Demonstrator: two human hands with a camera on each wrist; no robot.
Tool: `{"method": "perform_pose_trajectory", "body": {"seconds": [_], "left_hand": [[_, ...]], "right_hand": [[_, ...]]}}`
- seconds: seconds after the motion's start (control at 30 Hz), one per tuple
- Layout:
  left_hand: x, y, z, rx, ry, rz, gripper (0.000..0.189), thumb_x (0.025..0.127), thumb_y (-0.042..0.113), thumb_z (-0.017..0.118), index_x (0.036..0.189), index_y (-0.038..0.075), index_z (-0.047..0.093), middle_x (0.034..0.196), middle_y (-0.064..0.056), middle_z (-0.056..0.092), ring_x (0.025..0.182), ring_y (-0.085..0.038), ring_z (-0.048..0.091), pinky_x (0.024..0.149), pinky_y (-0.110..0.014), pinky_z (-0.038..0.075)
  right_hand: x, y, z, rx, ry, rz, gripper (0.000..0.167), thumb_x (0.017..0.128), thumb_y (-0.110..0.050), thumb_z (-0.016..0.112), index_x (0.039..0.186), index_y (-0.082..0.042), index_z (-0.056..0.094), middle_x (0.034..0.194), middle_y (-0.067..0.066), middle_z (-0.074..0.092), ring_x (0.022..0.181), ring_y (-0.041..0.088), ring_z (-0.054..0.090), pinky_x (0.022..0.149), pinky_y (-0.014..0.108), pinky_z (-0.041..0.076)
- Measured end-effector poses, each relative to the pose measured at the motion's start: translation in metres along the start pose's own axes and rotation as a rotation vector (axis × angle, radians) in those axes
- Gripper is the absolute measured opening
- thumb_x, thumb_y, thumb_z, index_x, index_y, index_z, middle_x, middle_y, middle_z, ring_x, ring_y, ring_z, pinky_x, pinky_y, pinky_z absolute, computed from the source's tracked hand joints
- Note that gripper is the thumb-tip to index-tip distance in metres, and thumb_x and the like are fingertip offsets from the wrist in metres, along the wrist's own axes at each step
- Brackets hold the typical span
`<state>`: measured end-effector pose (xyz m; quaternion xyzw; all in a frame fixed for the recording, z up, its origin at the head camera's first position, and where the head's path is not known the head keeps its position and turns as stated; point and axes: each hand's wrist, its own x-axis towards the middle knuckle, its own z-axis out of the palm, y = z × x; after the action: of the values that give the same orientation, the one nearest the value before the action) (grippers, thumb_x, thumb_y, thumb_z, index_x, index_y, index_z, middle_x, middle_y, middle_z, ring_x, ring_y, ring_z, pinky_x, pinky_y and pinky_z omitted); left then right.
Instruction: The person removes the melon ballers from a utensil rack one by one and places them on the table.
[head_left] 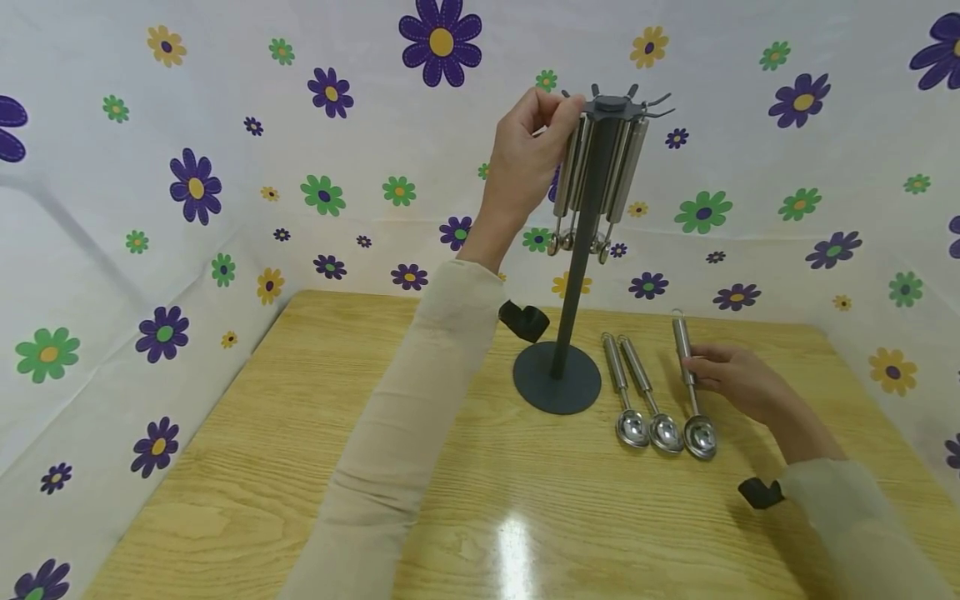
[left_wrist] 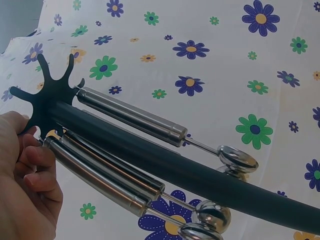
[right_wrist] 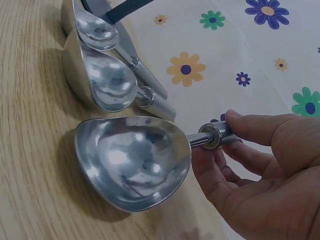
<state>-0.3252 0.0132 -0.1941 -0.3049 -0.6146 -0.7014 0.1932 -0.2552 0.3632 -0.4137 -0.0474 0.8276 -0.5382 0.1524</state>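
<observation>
My left hand (head_left: 528,146) pinches a hook at the top of a dark metal rack (head_left: 574,292), its thumb and fingers at the hook in the left wrist view. Several steel scoops (left_wrist: 132,117) hang from the rack's other hooks, bowls down. Over the table at the right, my right hand (head_left: 738,382) holds another steel scoop (head_left: 683,350) by its handle, thumb on one side and fingers on the other. The bowl (right_wrist: 135,162) of that scoop faces up in the right wrist view. To its left lie two similar scoops (head_left: 632,427), side by side.
The rack's round base (head_left: 536,387) stands on the wooden table (head_left: 315,467) near its back edge, with the pole leaning in the head view. A white cloth (head_left: 315,250) with printed flowers encloses the back and sides. Black mounts (head_left: 525,322) sit at both wrists.
</observation>
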Motion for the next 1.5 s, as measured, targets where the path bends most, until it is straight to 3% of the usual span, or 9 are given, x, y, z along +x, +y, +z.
{"method": "perform_pose_trajectory", "body": {"seconds": [0.27,0.43,0.57,0.7,0.8,1.03,1.13,1.3,1.5], "left_hand": [[0.000,0.000,-0.001,-0.001,0.002,0.004,0.012,0.107,0.010,0.057,0.097,0.005,0.058,0.082,-0.005,0.052,0.075,-0.017,0.049,0.073,-0.026,0.044],[-0.001,0.000,-0.002,0.005,0.005,0.017,0.012,0.107,0.010,0.058,0.097,0.004,0.058,0.082,-0.004,0.052,0.076,-0.018,0.050,0.074,-0.026,0.045],[-0.001,0.001,-0.001,0.008,0.005,-0.002,0.012,0.107,0.011,0.058,0.097,0.005,0.058,0.083,-0.004,0.052,0.077,-0.017,0.050,0.075,-0.025,0.045],[-0.001,0.004,-0.001,0.016,0.009,-0.021,0.012,0.107,0.011,0.058,0.097,0.005,0.057,0.083,-0.005,0.052,0.078,-0.016,0.050,0.075,-0.025,0.045],[-0.001,0.003,-0.002,0.012,0.009,0.005,0.011,0.107,0.010,0.058,0.097,0.004,0.058,0.083,-0.005,0.051,0.077,-0.017,0.049,0.074,-0.025,0.044],[0.000,0.002,-0.002,0.011,0.012,0.005,0.012,0.107,0.010,0.058,0.097,0.004,0.057,0.083,-0.005,0.052,0.077,-0.017,0.050,0.075,-0.026,0.046],[0.000,0.003,-0.002,0.004,0.012,-0.013,0.012,0.107,0.011,0.058,0.097,0.004,0.057,0.083,-0.005,0.052,0.078,-0.017,0.051,0.076,-0.025,0.046],[0.000,0.002,-0.001,0.008,0.008,-0.009,0.012,0.107,0.011,0.058,0.096,0.004,0.057,0.083,-0.005,0.053,0.079,-0.017,0.051,0.076,-0.026,0.045],[0.002,-0.001,-0.002,0.016,0.008,-0.005,0.012,0.107,0.011,0.058,0.096,0.005,0.058,0.084,-0.005,0.054,0.081,-0.017,0.053,0.078,-0.025,0.046]], "right_hand": [[0.010,0.005,0.007,0.010,0.003,0.018,0.060,0.110,-0.018,0.054,0.147,0.022,0.031,0.133,0.025,0.054,0.102,0.003,0.062,0.090,0.021,0.053],[0.013,0.005,0.012,-0.053,0.015,0.023,0.061,0.110,-0.021,0.054,0.147,0.022,0.033,0.142,0.036,0.047,0.100,-0.002,0.059,0.089,0.018,0.052],[0.014,0.003,0.015,-0.134,0.032,0.033,0.061,0.109,-0.025,0.055,0.146,0.020,0.037,0.140,0.035,0.050,0.099,0.000,0.059,0.089,0.020,0.052],[0.016,0.001,0.019,-0.222,0.048,0.032,0.061,0.109,-0.027,0.056,0.143,0.020,0.041,0.133,0.033,0.057,0.102,0.010,0.059,0.086,0.021,0.053],[0.017,-0.002,0.023,-0.286,0.065,0.046,0.059,0.109,-0.027,0.056,0.142,0.020,0.044,0.129,0.032,0.060,0.104,0.021,0.059,0.083,0.024,0.052],[0.020,-0.002,0.030,-0.375,0.099,0.067,0.056,0.108,-0.029,0.057,0.139,0.017,0.050,0.133,0.035,0.058,0.116,0.038,0.058,0.096,0.045,0.050],[0.020,0.000,0.031,-0.345,0.108,0.064,0.052,0.108,-0.025,0.056,0.139,0.017,0.051,0.128,0.033,0.061,0.108,0.033,0.062,0.091,0.040,0.053],[0.018,0.005,0.028,-0.273,0.117,0.050,0.048,0.109,-0.021,0.054,0.138,0.018,0.051,0.110,0.018,0.068,0.088,0.015,0.061,0.074,0.024,0.053],[0.014,0.005,0.028,-0.226,0.110,0.033,0.050,0.110,-0.022,0.052,0.141,0.017,0.048,0.110,0.015,0.069,0.089,0.013,0.063,0.076,0.026,0.055]]}}
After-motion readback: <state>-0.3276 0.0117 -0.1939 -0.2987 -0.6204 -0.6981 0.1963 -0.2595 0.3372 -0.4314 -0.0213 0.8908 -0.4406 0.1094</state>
